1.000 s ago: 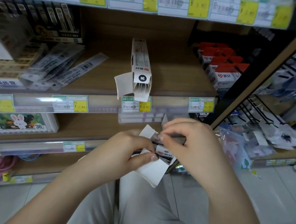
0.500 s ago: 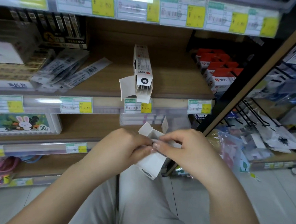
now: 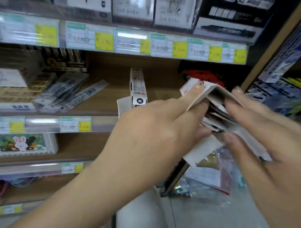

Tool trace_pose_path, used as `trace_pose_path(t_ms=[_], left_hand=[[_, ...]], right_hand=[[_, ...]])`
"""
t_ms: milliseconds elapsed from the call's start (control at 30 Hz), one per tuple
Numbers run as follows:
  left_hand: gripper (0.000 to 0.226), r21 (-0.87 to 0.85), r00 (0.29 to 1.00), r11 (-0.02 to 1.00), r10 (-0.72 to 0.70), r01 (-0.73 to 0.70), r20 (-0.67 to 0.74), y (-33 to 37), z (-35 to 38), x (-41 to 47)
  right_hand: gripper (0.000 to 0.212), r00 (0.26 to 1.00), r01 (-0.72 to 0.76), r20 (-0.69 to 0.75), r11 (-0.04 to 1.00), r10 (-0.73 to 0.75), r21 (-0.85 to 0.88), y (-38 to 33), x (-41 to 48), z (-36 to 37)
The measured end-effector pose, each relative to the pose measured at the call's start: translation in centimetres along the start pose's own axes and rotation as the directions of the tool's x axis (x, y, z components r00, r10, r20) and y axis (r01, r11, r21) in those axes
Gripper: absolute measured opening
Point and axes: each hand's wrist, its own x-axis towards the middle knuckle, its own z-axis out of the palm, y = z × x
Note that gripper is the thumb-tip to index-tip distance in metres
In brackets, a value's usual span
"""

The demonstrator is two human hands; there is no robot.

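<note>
1. Both hands have risen from lap height to the middle wooden shelf (image 3: 112,97), towards its right end.
2. The small white cardboard box (image 3: 201,149) they hold now hangs before the red boxes (image 3: 206,76) there.
3. The left hand (image 3: 154,131) has stretched its thumb (image 3: 191,93) along the box's upper flap.
4. The right hand (image 3: 268,138) has spread its fingers and is blurred by motion.

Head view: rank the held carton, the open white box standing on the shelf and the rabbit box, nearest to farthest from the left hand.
1. Held carton: gripped by the left hand itself, thumb on top, right of centre.
2. Open white box: on the middle shelf, just behind the hand.
3. Rabbit box: far left, on the shelf below.
</note>
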Motion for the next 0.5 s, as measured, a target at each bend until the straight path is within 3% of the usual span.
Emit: trace_pose_path(t_ms=[167,333,400,500], left_hand=[[0.044,0.118,0.959,0.982,-0.169,0.145,0.227,-2.8,6.7,-1.3],[0.062,0.115,0.781,0.966,-0.254,0.23,0.57,-4.4,9.4,-3.1],[0.058,0.029,0.808,0.971,-0.215,0.238,0.549,-4.7,8.6,-3.7],[0.046,-0.179,0.872,0.925,-0.234,0.336,0.429,-5.6,6.0,-4.5]], right_hand=[[0.03,0.998,-0.016,-0.058,0.996,0.011,-0.085,5.4,0.7,7.3],[0.032,0.997,0.076,0.004,0.984,-0.076,-0.163,10.6,-0.5,13.0],[0.036,0.997,0.071,0.025,0.984,-0.068,-0.161,11.4,-0.1,14.1],[0.026,0.999,0.052,0.025,0.986,-0.048,-0.157,11.8,1.0,15.2]])
